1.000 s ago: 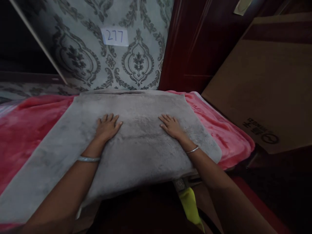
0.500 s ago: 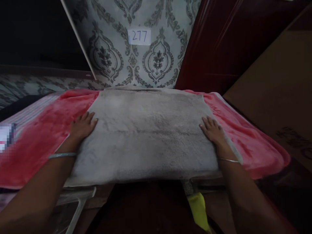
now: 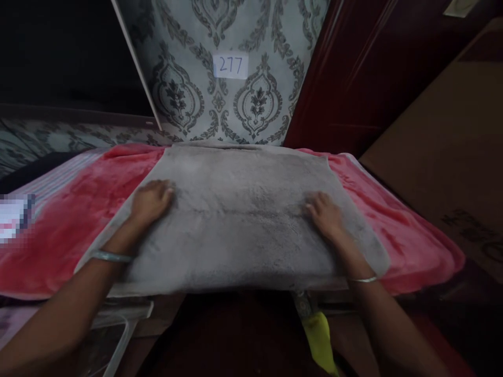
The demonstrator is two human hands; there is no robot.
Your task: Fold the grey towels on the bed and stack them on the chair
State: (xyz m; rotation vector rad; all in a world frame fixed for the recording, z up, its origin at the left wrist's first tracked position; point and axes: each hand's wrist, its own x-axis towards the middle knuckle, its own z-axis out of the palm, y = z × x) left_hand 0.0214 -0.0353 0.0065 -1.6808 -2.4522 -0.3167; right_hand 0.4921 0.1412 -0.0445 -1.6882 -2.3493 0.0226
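The gray cloth [image 3: 236,243] lies spread over the pink blanket [image 3: 416,241], largely flat. The left hand [image 3: 151,200] and right hand [image 3: 326,213] are over its opposite sides, fingers loosely curled; whether they pinch fabric cannot be told (motion blur). Spreading appears nearly complete. Left to smooth, by judgement: the crosswise crease between the hands and the fold along the far edge.
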